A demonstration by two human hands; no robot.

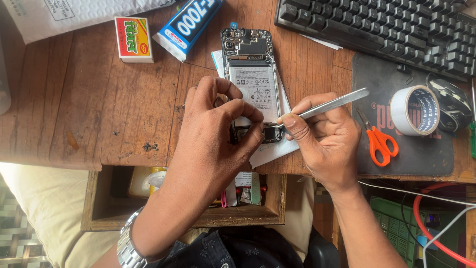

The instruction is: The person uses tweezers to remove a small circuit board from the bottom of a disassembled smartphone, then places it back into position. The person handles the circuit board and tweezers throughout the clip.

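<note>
An opened smartphone (pixel 250 74) lies back-up on the wooden table (pixel 99 109), its white battery and circuit board exposed, with white paper under it. My left hand (pixel 218 134) rests on the phone's lower end, fingers pressing its bottom left part. My right hand (pixel 325 136) grips metal tweezers (pixel 327 105), whose tips meet the phone's lower edge next to my left fingertips. The phone's bottom is partly hidden by my left hand.
A glue tube box (pixel 186 25) and a small matchbox (pixel 133 38) lie at the back left. A black keyboard (pixel 386 30) is at the back right. Orange scissors (pixel 379 141), a tape roll (pixel 414 110) and a mouse (pixel 453 104) sit on a dark mat. An open drawer (pixel 188 208) is below the table edge.
</note>
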